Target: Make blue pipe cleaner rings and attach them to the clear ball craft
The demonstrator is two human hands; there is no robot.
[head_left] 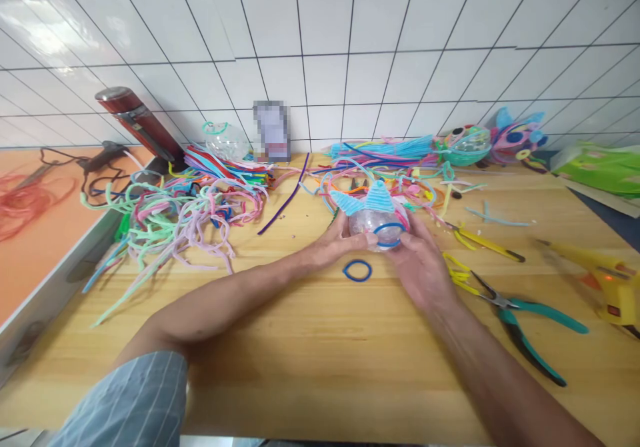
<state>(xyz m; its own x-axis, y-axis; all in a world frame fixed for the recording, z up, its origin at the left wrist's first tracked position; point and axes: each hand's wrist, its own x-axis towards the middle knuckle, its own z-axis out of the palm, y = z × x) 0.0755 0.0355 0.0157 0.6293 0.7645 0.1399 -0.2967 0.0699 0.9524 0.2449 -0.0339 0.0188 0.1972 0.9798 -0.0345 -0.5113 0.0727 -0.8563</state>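
Between my two hands is a clear plastic ball (369, 226) with light-blue pipe-cleaner fins (379, 197) on top and a bit of pink at its right side. My left hand (345, 240) grips it from the left, thumb across the front. From the right, my right hand (420, 254) closes on the ball, its thumb by a dark-blue pipe-cleaner loop (389, 235) that lies against the ball's front. A second dark-blue loop (357, 270) rests on the wooden table just below my hands. The fingers behind the ball are hidden.
Green-handled pliers (520, 307), a yellow craft knife (493, 244) and a yellow glue gun (607, 280) lie at right. Tangled pipe cleaners (185, 217) cover the left. Bundled pipe cleaners (385, 148), finished-looking balls (465, 144) and a red-brown flask (140, 127) stand along the tiled wall.
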